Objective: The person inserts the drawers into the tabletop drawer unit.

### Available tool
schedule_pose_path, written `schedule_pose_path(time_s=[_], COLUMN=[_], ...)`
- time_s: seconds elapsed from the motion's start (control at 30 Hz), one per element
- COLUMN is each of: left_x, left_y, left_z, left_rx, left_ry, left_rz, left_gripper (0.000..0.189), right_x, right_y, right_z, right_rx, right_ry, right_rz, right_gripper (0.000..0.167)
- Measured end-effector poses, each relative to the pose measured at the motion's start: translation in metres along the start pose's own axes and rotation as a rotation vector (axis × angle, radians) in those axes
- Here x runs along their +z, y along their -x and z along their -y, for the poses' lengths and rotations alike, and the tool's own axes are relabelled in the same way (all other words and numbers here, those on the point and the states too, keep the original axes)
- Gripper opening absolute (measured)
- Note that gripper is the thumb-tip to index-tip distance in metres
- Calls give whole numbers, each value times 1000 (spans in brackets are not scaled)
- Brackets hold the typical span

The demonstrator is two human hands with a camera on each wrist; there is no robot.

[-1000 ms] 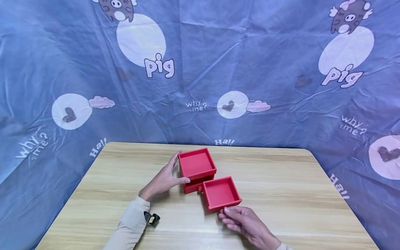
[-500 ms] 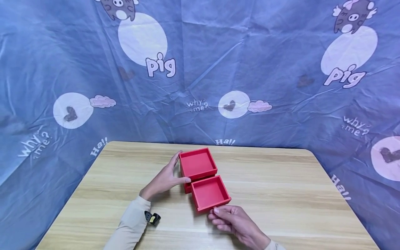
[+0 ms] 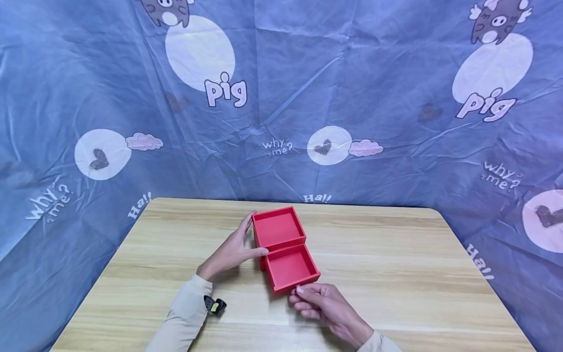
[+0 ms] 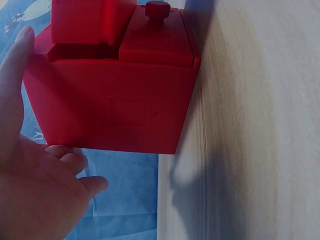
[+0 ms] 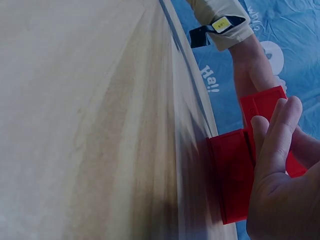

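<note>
A small red drawer cabinet with a shallow tray-like top stands on the table. My left hand grips its left side, thumb at the front edge and fingers toward the back. A red drawer, bare inside, juts from the cabinet's upper opening, its back end at the front of the cabinet. My right hand pinches the front of this drawer, where the fingers hide the knob. In the left wrist view, the lower drawer sits closed in the cabinet, with a round knob.
The wooden table extends around the cabinet on all sides. Behind it hangs a blue printed cloth. A black strap with a yellow label is on the left sleeve.
My right hand has moved the drawer left and then back toward the cabinet, from the right of the opening to in line with it. The left hand keeps its grip on the cabinet.
</note>
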State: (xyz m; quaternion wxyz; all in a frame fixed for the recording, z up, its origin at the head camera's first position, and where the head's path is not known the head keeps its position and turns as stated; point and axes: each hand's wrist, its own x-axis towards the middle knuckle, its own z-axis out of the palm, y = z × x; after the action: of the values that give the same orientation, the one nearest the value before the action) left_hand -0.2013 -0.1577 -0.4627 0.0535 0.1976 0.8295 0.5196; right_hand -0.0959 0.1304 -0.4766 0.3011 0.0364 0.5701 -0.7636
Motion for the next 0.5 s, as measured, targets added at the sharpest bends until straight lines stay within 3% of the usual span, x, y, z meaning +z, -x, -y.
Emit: schedule_pose_path(time_s=[0.5], left_x=[1], left_y=[1], left_z=[0], left_rx=[-3], left_ry=[-7], left_rz=[-8], left_gripper=[112], right_x=[9], right_y=[-7], right_z=[-2], right_rx=[-63], right_ry=[9], right_rz=[17], right_gripper=[21])
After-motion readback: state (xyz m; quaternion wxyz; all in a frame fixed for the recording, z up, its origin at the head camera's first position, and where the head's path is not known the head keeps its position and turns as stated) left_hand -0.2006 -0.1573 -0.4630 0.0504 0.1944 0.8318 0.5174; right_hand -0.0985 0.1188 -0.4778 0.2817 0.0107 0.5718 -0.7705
